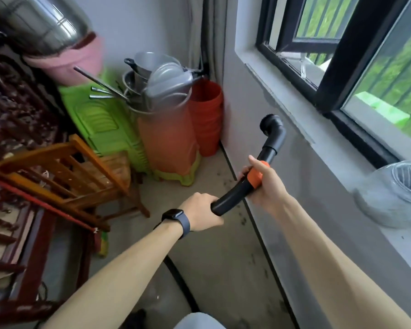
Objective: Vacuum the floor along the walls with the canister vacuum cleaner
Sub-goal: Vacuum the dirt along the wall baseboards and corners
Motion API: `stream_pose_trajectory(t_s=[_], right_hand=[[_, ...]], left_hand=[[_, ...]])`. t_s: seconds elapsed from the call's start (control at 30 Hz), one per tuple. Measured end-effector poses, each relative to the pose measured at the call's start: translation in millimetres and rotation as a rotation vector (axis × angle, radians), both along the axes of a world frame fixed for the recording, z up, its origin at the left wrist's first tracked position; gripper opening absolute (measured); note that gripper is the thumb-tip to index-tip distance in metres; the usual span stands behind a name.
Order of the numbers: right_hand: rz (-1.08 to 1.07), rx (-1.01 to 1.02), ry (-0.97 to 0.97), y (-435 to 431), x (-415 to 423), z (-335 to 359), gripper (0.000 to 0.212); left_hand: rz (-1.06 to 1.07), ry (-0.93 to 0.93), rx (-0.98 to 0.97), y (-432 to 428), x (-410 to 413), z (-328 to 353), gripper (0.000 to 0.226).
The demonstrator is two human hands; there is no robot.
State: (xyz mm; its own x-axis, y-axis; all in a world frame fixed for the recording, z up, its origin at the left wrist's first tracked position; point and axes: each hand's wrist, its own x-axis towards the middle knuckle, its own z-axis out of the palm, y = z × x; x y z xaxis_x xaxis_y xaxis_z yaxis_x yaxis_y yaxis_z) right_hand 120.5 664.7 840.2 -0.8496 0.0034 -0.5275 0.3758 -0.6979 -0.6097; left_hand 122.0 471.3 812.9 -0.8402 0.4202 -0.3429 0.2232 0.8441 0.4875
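Bright daylight thru window [356, 51]; left side motion-blurred, wide-angle bend at edges.

Daylight is coming in through a black-framed window [330, 91] on the right; green foliage and railing bars are showing outside. Grey wall [282, 186] is running below the sill [342, 148], with a black baseboard [258, 233] edging it. Clear glass jar [394, 193] is sitting on the sill. Pale floor [211, 252] is carrying dark specks [243, 220] along the wall. Far corner: red-orange buckets [207, 115] are standing stacked, orange stools [169, 143] just beside, metal pots [161, 81] piling on top. Green stools [100, 124] are stacking to their left. Wooden chair [81, 172] is standing near them; dark carved furniture [14, 110] is filling the left edge.
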Motion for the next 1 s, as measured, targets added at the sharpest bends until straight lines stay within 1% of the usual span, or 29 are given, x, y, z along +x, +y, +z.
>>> stream_pose_trajectory(t_s=[0.17,0.27,0.33,0.4,0.47,0.5,0.6,0.67,0.73,0.83,1.0], right_hand=[[0.048,0.103,-0.002,-8,-15,-20,0.022],[0.052,0.158,-0.021,-21,-29,-38,0.022],[0.072,0.134,-0.058,-34,-39,-51,0.023],[0.070,0.098,-0.106,-48,-52,-66,0.028],[0.017,0.046,-0.147,-62,-67,-81,0.035],[-0.021,0.013,-0.162,-67,-77,-89,0.035],[-0.119,-0.035,-0.189,-75,-119,-113,0.036],[-0.158,-0.006,-0.223,-78,-152,-128,0.037],[-0.182,0.036,-0.283,-83,-193,-143,0.033],[-0.155,0.117,-0.345,-93,-259,-177,0.029],[-0.142,0.164,-0.401,-99,-336,-243,0.026]], left_hand=[[0.073,-0.012,-0.030,-13,-21,-18,0.021],[0.133,-0.071,-0.026,-15,-31,-32,0.021],[0.153,-0.122,-0.007,-15,-42,-40,0.023],[0.164,-0.164,-0.005,-17,-58,-47,0.026],[0.133,-0.202,-0.037,-22,-77,-56,0.027],[0.109,-0.213,-0.057,-25,-89,-61,0.027],[0.032,-0.221,-0.110,-38,-137,-78,0.026],[0.001,-0.216,-0.121,-49,-177,-90,0.020],[-0.004,-0.225,-0.133,-59,-224,-108,0.017],[-0.010,-0.257,-0.168,-72,-286,-143,0.017],[-0.044,-0.306,-0.187,-76,-363,-212,0.012]])
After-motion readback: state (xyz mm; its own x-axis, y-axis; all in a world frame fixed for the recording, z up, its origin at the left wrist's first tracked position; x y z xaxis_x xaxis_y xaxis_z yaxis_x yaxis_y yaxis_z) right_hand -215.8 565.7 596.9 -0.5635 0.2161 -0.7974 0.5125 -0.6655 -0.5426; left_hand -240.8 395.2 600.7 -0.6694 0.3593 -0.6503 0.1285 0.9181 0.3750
